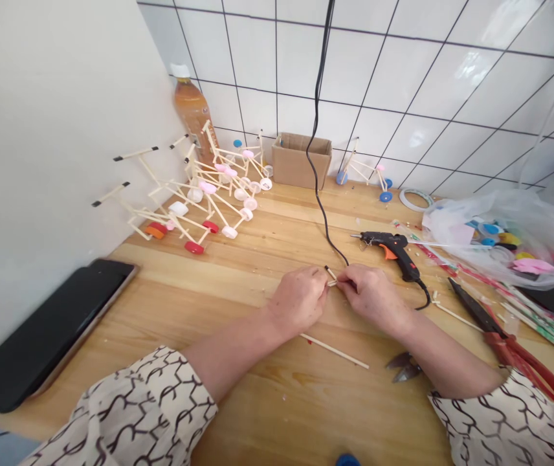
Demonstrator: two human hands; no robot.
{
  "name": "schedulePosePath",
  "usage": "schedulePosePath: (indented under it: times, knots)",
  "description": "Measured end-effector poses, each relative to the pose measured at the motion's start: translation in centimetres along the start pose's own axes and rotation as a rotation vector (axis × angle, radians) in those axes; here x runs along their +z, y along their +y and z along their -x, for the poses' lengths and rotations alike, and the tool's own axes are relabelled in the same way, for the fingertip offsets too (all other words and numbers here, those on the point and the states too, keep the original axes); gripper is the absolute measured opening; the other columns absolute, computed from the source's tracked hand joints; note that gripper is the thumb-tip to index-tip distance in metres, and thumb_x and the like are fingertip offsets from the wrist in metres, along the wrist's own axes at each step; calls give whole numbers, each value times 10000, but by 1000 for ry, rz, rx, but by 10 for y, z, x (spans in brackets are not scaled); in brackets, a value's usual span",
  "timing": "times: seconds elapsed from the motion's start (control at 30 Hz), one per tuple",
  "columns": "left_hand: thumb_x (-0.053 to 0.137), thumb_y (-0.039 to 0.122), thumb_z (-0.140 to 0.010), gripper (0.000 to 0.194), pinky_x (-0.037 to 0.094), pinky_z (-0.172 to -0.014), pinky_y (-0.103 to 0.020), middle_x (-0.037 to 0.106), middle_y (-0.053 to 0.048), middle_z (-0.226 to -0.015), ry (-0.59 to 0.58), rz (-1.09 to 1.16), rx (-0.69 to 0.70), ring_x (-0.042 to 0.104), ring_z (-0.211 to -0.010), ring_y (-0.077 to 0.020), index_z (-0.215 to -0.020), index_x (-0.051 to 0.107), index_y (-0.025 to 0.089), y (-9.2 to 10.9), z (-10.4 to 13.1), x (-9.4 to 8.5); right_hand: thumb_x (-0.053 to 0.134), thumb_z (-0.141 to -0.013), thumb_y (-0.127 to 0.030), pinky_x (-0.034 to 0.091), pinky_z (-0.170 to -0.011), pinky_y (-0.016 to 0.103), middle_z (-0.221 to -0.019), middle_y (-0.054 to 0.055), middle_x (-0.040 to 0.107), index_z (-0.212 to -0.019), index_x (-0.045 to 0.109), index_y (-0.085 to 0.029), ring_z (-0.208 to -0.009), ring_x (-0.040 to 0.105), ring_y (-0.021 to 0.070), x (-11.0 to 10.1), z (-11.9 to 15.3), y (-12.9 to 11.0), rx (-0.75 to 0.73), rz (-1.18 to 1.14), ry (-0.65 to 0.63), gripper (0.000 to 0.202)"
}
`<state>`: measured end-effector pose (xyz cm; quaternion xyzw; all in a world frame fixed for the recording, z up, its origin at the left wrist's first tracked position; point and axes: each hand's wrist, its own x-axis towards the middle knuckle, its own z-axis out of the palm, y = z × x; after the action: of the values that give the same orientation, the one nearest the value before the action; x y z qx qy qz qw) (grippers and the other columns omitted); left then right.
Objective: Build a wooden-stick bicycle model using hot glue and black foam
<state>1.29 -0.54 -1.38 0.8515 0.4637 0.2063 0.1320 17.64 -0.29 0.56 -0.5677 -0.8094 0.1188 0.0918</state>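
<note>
My left hand and my right hand meet over the middle of the wooden table, fingertips pinched close together. Between them show short pale wooden sticks, one with a black end. The fingers hide most of these pieces, so how they join cannot be made out. Under my left wrist lies a longer thin wooden stick. Beyond my right hand rests a black hot glue gun with an orange trigger, its nozzle to the left. Partly beneath my right forearm are metal blades of a cutting tool.
Several small bicycle-like stick models with cap wheels crowd the back left, before a drink bottle. A cardboard box stands against the tiles. A phone lies left; red-handled pliers and a plastic bag of caps lie right.
</note>
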Motion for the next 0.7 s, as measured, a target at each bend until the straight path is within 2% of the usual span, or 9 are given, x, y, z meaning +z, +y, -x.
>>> schedulePosePath:
  times: [0.7]
  knots:
    - [453,157,-813,145,459,-681,-269,631,-46,-760,1,53,-6,594,-740,-166,-721,564,171,0,0,-1,506,-734,-144,376,-581,242,-690,53,676,-668,623,-175,-652,603,172,0,-3,-5,103,-40,-1,138]
